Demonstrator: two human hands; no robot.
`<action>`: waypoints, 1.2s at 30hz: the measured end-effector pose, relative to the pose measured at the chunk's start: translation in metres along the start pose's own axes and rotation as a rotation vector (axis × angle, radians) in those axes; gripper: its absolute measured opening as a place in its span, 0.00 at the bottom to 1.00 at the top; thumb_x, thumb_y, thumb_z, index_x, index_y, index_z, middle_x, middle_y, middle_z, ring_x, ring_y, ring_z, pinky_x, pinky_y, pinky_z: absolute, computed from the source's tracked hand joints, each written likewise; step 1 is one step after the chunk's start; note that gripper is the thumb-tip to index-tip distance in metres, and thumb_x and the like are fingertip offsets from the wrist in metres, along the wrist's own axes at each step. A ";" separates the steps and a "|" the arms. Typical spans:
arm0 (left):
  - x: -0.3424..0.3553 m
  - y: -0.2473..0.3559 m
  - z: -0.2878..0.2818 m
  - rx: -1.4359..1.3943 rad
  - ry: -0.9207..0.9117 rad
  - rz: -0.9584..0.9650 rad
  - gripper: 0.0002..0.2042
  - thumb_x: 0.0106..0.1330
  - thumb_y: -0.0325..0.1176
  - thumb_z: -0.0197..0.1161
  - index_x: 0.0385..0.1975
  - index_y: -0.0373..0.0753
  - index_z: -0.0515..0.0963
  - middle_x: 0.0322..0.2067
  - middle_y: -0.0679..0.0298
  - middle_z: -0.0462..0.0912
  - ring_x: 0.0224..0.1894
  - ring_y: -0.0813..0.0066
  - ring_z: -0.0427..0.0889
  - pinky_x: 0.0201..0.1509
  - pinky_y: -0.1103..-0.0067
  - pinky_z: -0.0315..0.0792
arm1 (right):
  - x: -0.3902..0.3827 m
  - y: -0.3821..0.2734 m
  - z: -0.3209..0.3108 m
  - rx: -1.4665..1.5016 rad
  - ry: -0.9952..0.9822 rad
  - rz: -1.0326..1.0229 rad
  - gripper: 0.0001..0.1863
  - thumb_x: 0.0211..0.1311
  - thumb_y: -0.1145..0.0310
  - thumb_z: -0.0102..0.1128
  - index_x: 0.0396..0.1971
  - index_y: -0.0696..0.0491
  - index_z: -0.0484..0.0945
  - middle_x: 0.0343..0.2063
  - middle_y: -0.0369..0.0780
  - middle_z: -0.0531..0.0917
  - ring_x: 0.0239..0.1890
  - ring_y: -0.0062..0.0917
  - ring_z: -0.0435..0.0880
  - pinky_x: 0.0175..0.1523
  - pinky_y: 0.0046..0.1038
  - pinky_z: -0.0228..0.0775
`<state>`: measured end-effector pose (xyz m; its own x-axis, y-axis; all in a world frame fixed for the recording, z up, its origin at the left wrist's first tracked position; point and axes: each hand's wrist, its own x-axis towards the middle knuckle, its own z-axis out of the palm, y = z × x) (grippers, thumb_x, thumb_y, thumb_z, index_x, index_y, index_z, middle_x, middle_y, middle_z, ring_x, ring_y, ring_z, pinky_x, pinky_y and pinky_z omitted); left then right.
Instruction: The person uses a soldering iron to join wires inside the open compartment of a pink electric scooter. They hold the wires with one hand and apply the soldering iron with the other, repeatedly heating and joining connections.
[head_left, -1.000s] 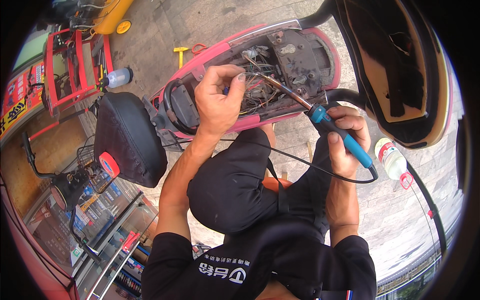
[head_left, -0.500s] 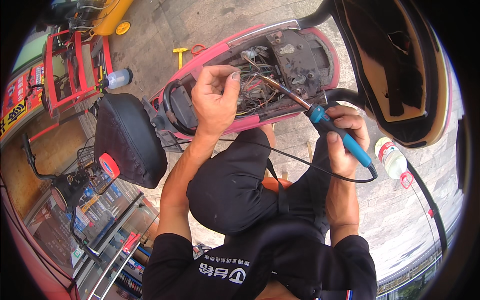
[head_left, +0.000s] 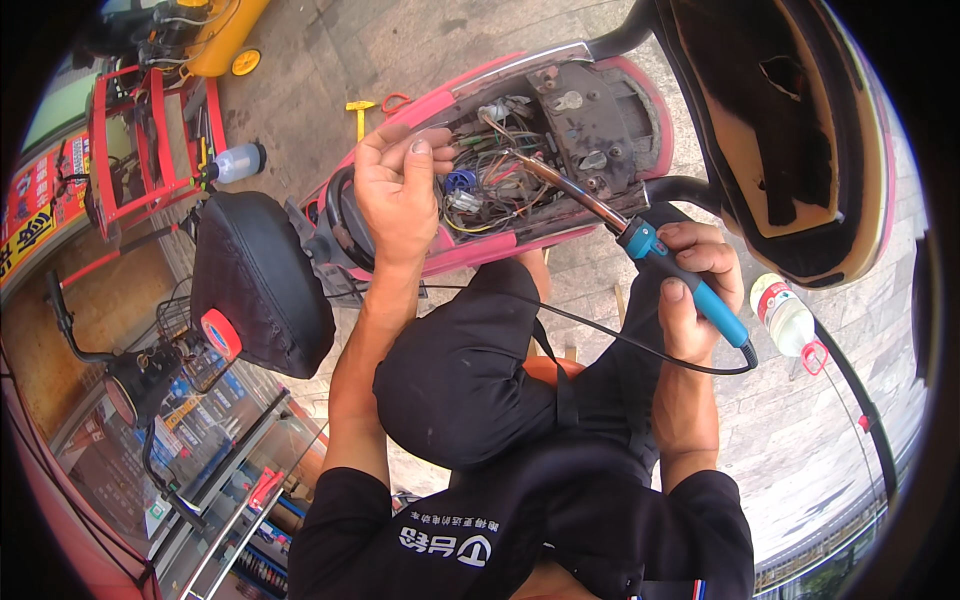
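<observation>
My right hand grips a soldering iron by its blue and black handle. The iron's long metal shaft slants up and left over the open body of a pink electric scooter, its tip above a tangle of wires. Near the left end of that tangle is my left hand, raised with thumb and fingers closed together. The fingertips are partly blurred, and what they hold is too small to make out. A blue round part lies among the wires, just right of this hand.
The iron's black cord runs leftward across my knees. The upturned scooter seat stands at right, above a plastic bottle. A black saddle is at left. A yellow-handled tool and red-handled tool lie on the paving.
My left hand has drawn back to the left, uncovering more wires and the blue round part. My right hand and the soldering iron have shifted very slightly downward.
</observation>
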<state>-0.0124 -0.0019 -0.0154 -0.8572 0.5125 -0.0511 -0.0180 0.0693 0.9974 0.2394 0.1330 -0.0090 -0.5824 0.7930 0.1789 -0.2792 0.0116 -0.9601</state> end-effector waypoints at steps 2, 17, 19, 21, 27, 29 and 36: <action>0.002 0.000 -0.003 0.015 0.000 -0.038 0.08 0.72 0.24 0.55 0.45 0.29 0.67 0.40 0.46 0.84 0.35 0.69 0.85 0.40 0.76 0.81 | -0.003 -0.001 -0.001 0.021 0.019 -0.021 0.15 0.58 0.67 0.69 0.37 0.58 0.74 0.41 0.48 0.80 0.46 0.32 0.79 0.53 0.32 0.73; -0.003 0.001 -0.017 0.067 -0.156 -0.112 0.13 0.75 0.38 0.56 0.41 0.32 0.77 0.30 0.56 0.85 0.24 0.82 0.77 0.26 0.86 0.70 | -0.025 -0.005 -0.007 0.250 0.192 -0.023 0.16 0.58 0.67 0.69 0.39 0.58 0.72 0.43 0.48 0.78 0.48 0.34 0.79 0.59 0.39 0.71; -0.005 0.005 -0.017 0.127 -0.191 -0.171 0.12 0.74 0.36 0.58 0.39 0.31 0.80 0.31 0.59 0.85 0.25 0.84 0.75 0.26 0.87 0.68 | -0.027 -0.007 -0.007 0.256 0.196 -0.024 0.16 0.58 0.67 0.69 0.39 0.58 0.72 0.43 0.49 0.78 0.48 0.34 0.79 0.59 0.39 0.71; -0.007 0.005 -0.013 0.160 -0.218 -0.158 0.13 0.74 0.36 0.58 0.38 0.31 0.81 0.29 0.63 0.84 0.25 0.86 0.75 0.28 0.86 0.68 | -0.029 -0.008 -0.009 0.258 0.196 -0.031 0.16 0.58 0.67 0.69 0.39 0.58 0.72 0.43 0.49 0.78 0.48 0.34 0.79 0.59 0.39 0.71; -0.008 0.007 -0.012 0.235 -0.234 -0.093 0.11 0.70 0.33 0.62 0.39 0.30 0.83 0.32 0.66 0.83 0.29 0.85 0.76 0.32 0.85 0.70 | -0.033 -0.012 -0.010 0.271 0.199 -0.043 0.16 0.59 0.67 0.68 0.40 0.58 0.72 0.44 0.49 0.77 0.48 0.35 0.79 0.59 0.39 0.71; -0.009 0.008 -0.013 0.325 -0.216 -0.153 0.11 0.69 0.33 0.64 0.40 0.29 0.83 0.35 0.65 0.82 0.31 0.83 0.77 0.35 0.84 0.71 | -0.034 -0.013 -0.011 0.274 0.195 -0.046 0.15 0.59 0.68 0.67 0.40 0.58 0.72 0.44 0.49 0.77 0.48 0.35 0.78 0.59 0.40 0.70; -0.003 0.005 -0.008 0.430 -0.277 -0.022 0.13 0.66 0.35 0.66 0.39 0.29 0.84 0.29 0.66 0.82 0.30 0.80 0.78 0.38 0.81 0.72 | -0.035 -0.016 -0.011 0.285 0.193 -0.065 0.15 0.59 0.68 0.66 0.40 0.58 0.72 0.44 0.49 0.77 0.48 0.35 0.78 0.59 0.40 0.70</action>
<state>-0.0140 -0.0098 -0.0101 -0.6892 0.7106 -0.1417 0.2290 0.3991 0.8879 0.2728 0.1123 -0.0022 -0.4091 0.8970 0.1677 -0.5285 -0.0831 -0.8449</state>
